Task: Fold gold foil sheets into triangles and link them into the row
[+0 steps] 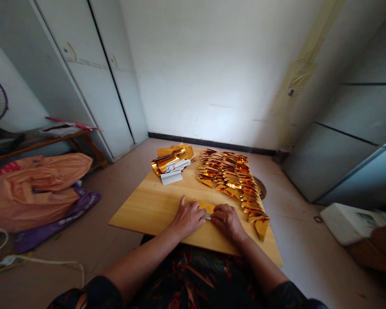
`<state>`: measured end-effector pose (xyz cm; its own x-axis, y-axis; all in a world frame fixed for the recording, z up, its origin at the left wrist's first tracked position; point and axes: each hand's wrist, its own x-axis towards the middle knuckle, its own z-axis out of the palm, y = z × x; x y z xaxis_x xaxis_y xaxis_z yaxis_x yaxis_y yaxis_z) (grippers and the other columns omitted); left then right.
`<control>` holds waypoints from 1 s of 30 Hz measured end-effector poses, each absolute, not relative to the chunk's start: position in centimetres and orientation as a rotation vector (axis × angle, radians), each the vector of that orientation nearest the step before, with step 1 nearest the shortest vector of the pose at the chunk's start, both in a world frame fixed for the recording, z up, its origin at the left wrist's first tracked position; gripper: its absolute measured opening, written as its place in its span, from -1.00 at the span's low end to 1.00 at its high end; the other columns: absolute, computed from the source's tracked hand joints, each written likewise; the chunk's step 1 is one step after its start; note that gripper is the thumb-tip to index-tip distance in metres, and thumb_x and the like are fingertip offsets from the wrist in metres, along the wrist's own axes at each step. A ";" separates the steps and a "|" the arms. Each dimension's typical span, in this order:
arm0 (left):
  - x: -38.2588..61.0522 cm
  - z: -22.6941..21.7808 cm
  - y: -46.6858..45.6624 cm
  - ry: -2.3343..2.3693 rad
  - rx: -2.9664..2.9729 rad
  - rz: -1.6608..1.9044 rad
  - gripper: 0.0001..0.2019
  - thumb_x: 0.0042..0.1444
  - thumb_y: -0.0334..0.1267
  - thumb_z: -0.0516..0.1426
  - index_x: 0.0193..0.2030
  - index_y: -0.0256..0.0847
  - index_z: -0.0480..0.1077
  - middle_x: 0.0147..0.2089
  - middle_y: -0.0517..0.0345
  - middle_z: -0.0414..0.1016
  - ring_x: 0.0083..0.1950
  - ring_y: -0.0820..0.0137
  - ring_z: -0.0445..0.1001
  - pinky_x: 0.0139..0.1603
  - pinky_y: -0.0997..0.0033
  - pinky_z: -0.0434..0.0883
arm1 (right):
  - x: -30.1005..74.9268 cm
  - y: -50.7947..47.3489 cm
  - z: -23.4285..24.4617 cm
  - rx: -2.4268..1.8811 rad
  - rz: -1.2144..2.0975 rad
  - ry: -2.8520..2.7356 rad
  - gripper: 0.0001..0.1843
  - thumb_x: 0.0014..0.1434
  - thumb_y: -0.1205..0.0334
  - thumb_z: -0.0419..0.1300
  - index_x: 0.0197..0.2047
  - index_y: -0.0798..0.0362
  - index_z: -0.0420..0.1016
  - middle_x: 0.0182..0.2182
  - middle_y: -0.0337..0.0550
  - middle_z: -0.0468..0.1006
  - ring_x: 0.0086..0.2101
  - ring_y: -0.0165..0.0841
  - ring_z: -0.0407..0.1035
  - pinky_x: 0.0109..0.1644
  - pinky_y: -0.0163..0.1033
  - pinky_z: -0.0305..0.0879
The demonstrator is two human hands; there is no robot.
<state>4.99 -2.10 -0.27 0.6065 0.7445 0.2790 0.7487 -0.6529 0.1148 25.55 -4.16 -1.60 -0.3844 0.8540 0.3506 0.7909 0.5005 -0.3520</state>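
Observation:
At the near side of a wooden board (141,206), my left hand (189,216) and my right hand (227,219) work on one sheet of gold foil paper (206,207). Its whitish folded edge (207,216) shows between them. Both hands have their fingers closed on that edge, the left from one side and the right from the other. Beyond my right hand, several folded gold foil pieces (227,171) lie overlapped in rows. At the far left of the board is a pile of loose gold foil sheets (175,154), with white-backed strips (177,165) on it.
A peach plastic bag (38,184) and a purple bag (64,219) lie on the floor at left, near a white cable (51,260). Pale cabinets (83,73) stand behind. At right are a grey fridge (347,124) and a white box (350,223).

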 end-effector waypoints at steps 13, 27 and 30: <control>4.4 -0.9 -2.6 -1.305 -2.794 -0.554 -0.73 0.15 -0.19 0.13 0.01 0.05 0.38 -0.08 0.15 0.41 0.12 0.21 0.26 0.25 -0.23 -0.16 | 26.3 -3.2 -1.9 -1.268 0.280 -2.231 -0.81 0.23 0.20 0.12 -0.27 -0.07 0.57 -0.28 -0.16 0.54 -0.24 -0.34 0.36 -0.14 -0.23 0.16; 4.9 -1.3 -2.0 -1.282 -2.877 -0.552 -0.79 0.22 -0.28 0.04 -0.07 -0.10 0.44 -0.13 0.08 0.39 -0.09 0.31 0.30 -0.07 0.32 0.30 | 23.9 -2.8 -0.4 -1.673 0.288 -2.142 -0.85 0.15 0.24 0.17 -0.42 0.01 0.53 -0.38 -0.20 0.53 -0.29 -0.36 0.34 -0.20 -0.26 0.01; 5.0 -1.3 -1.9 -1.270 -2.902 -0.572 -0.80 0.23 -0.29 0.02 -0.14 -0.12 0.46 -0.18 0.09 0.39 -0.12 0.33 0.30 -0.06 0.33 0.29 | 23.9 -2.6 -0.5 -1.673 0.286 -2.161 -0.87 0.13 0.24 0.18 -0.42 0.02 0.52 -0.39 -0.21 0.52 -0.29 -0.36 0.33 -0.21 -0.26 -0.02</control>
<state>4.98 -1.89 -1.32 0.6259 0.7243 0.2894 0.6967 -0.6859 0.2099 23.87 -2.63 -0.48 -0.2105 0.9610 0.1796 0.8812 0.2661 -0.3908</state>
